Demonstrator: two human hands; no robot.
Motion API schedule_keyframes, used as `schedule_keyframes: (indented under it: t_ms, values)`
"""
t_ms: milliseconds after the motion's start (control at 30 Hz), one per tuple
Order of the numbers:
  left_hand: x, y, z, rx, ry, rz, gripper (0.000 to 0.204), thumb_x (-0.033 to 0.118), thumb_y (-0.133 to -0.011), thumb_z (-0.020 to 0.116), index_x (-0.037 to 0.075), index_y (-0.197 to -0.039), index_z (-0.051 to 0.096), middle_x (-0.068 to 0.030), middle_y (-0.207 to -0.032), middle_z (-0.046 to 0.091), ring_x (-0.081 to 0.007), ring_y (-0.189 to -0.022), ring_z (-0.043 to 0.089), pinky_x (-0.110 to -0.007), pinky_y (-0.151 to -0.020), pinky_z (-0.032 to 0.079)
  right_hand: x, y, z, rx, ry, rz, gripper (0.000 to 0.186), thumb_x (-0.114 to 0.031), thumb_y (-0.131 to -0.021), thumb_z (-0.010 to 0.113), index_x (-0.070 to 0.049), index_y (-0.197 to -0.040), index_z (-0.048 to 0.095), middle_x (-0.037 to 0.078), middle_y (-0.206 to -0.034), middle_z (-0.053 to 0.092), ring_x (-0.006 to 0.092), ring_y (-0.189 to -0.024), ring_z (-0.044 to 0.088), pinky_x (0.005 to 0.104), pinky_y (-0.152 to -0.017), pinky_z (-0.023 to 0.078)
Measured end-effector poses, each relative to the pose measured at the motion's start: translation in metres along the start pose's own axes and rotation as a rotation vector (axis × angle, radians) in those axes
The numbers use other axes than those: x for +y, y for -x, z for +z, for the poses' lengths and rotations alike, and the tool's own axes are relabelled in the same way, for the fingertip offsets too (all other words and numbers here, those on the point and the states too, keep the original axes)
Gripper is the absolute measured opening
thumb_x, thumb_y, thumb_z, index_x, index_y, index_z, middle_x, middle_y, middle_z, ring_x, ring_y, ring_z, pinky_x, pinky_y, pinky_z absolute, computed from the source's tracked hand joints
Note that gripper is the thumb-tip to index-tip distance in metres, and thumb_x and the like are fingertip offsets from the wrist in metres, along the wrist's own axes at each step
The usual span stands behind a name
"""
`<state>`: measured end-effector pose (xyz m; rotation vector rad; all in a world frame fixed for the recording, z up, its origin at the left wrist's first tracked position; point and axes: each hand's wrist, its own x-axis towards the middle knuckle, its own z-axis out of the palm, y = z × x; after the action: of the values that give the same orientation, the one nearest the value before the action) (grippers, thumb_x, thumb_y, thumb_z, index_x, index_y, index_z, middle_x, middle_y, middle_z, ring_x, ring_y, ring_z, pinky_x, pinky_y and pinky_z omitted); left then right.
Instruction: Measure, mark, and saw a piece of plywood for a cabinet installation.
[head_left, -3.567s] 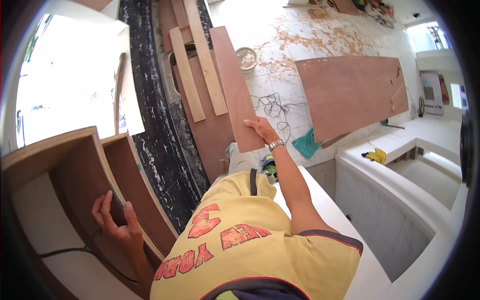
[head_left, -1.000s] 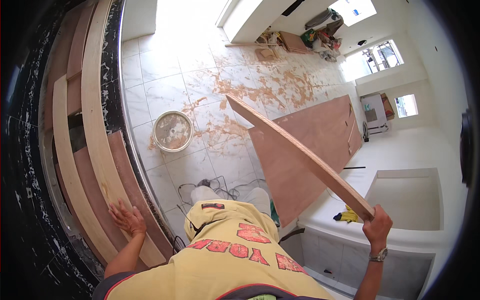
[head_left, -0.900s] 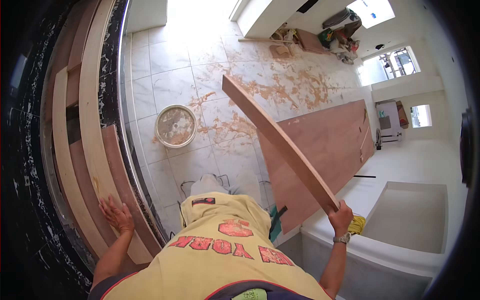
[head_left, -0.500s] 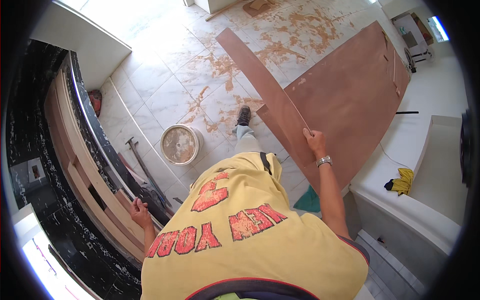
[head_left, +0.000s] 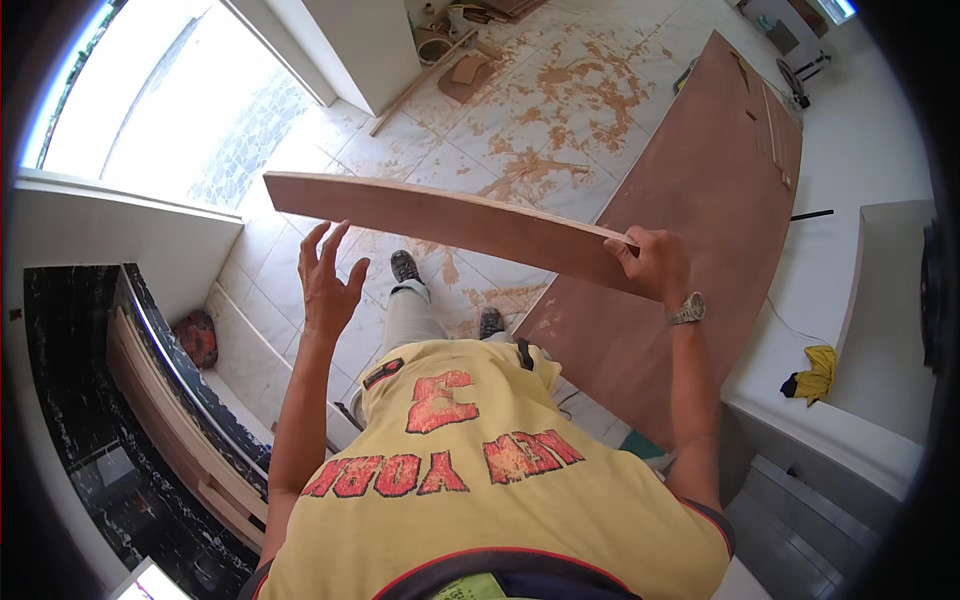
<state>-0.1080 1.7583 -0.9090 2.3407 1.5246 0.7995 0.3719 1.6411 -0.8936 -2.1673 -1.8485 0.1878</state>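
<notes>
My right hand [head_left: 657, 263], with a watch at its wrist, grips the right end of a long brown plywood strip [head_left: 450, 222]. Raised above the floor, the strip stretches leftward across my front with its pale cut edge facing up. My left hand [head_left: 330, 283] is just below the strip's far left part, fingers spread and thumb apart, holding nothing. Whether its fingertips touch the wood I cannot tell. A large brown plywood sheet [head_left: 690, 190] lies behind and below my right hand, with a few narrow wood pieces [head_left: 775, 140] on its far end.
Sawdust [head_left: 590, 90] is scattered over the white tiled floor [head_left: 270, 255]. Pale wooden boards [head_left: 175, 405] lie along the black marble counter [head_left: 75, 400] at left. A yellow and black cloth item [head_left: 812, 376] sits on the white ledge at right. A wall corner [head_left: 350, 50] stands far left of centre.
The strip has swung from pointing away from me to lying crosswise, turned onto its edge. My left hand has come up from the boards at left toward the strip. My view has shifted.
</notes>
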Motion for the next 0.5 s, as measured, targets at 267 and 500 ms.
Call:
schedule_keyframes:
  t_ms: [267, 500]
  values:
    - [-0.126, -0.201, 0.032, -0.847, -0.045, -0.079, 0.048, 0.038, -0.069, 0.092, 0.011, -0.105, 0.075, -0.0135, -0.092, 0.075, -0.0336, -0.090, 0.071, -0.045, -0.083, 0.053, -0.096, -0.165, -0.031, -0.035, 0.176, -0.357, 0.043, -0.046, -0.092, 0.071, -0.008, -0.073, 0.065, 0.008, -0.062, 0.063, 0.0292, -0.057, 0.064, 0.0409, -0.055, 0.051]
    - [-0.162, -0.326, 0.097, -0.758, 0.098, -0.012, 0.041, 0.040, -0.070, 0.090, 0.005, -0.080, 0.071, -0.0179, -0.076, 0.072, -0.0353, -0.073, 0.072, -0.043, -0.068, 0.055, -0.191, -0.226, -0.197, 1.069, -0.213, -0.180, 0.014, -0.001, -0.096, 0.063, 0.008, -0.106, 0.065, 0.019, -0.098, 0.072, 0.0258, -0.087, 0.069, 0.0460, -0.083, 0.055]
